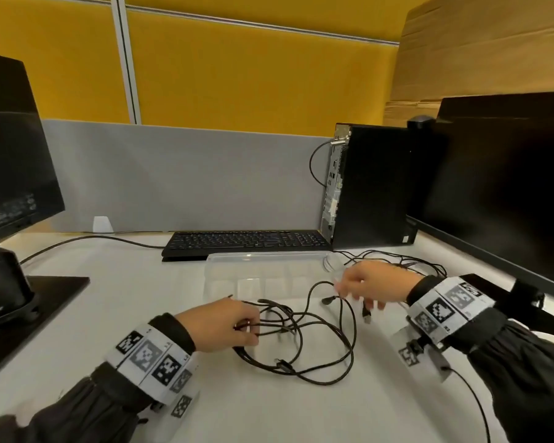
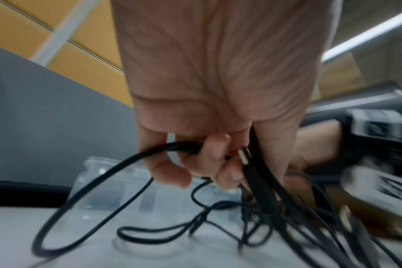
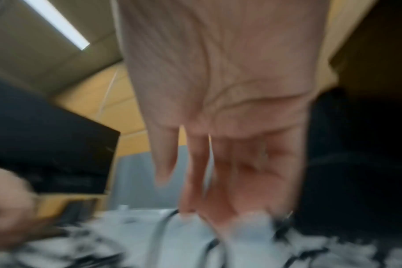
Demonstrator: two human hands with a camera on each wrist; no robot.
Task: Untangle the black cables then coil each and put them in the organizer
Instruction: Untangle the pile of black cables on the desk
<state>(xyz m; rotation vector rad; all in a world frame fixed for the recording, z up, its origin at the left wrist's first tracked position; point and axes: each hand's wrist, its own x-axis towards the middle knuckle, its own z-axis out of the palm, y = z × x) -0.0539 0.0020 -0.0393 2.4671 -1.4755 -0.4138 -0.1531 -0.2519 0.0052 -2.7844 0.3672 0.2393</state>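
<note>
Cables: tangled on desk before organizer; left hand fingers curled, gripping a bunch; right hand blurred, fingers extended, grasp cannot be told; best anchor left, draw one plug free slowly.

dark sleeves, b/w marker wristbands

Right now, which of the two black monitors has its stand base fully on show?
The black monitor on the left: its flat black stand base lies in plain view on the white desk. The right black monitor shows mostly its dark screen.
</note>
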